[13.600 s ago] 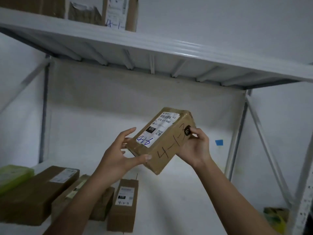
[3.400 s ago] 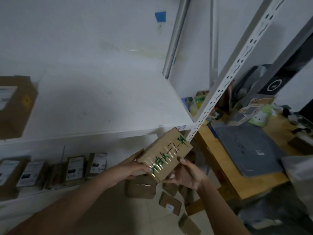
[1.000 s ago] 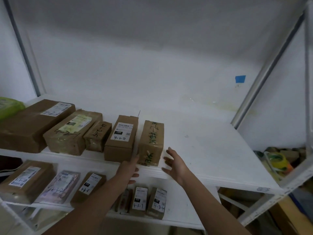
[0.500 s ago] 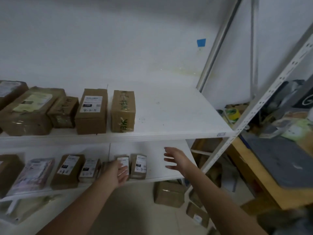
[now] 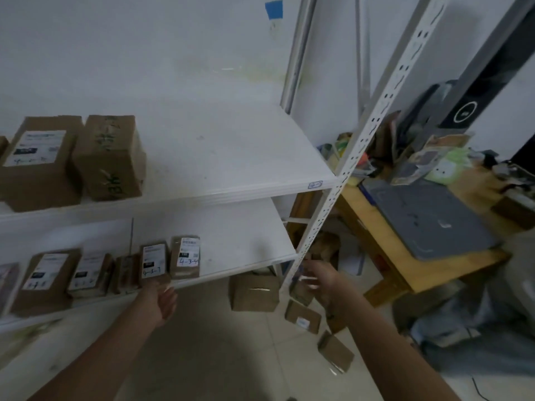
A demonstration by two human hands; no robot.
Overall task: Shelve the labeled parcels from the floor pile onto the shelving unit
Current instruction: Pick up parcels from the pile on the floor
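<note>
Shelving unit (image 5: 231, 195): white; I see two boards and a perforated post (image 5: 362, 146) at the front right corner.
Upper board: two brown boxes stand side by side at its left end. The green-marked box (image 5: 111, 157) is on the right, the labelled box (image 5: 37, 166) on the left. The rest of the board is bare.
Lower board: a row of labelled parcels stands along the front edge. The end parcel (image 5: 185, 257), rightmost, reads 4-3-4.
Floor pile (image 5: 254, 292): brown parcels lie on the tiles beneath and just right of the unit's corner. The largest is under the lower board and smaller ones trail toward me.
Left hand (image 5: 160, 302): empty, fingers loose, just below the lower board's front edge, under the row.
Right hand (image 5: 318, 280): motion-blurred, fingers spread, gripping nothing that I can see. It is beside the post, above the pile.
Table (image 5: 390, 256): wooden, right of the unit, with a grey mat (image 5: 428, 224) and clutter on it.
Wall: a blue tape (image 5: 274, 9) patch near the top.
</note>
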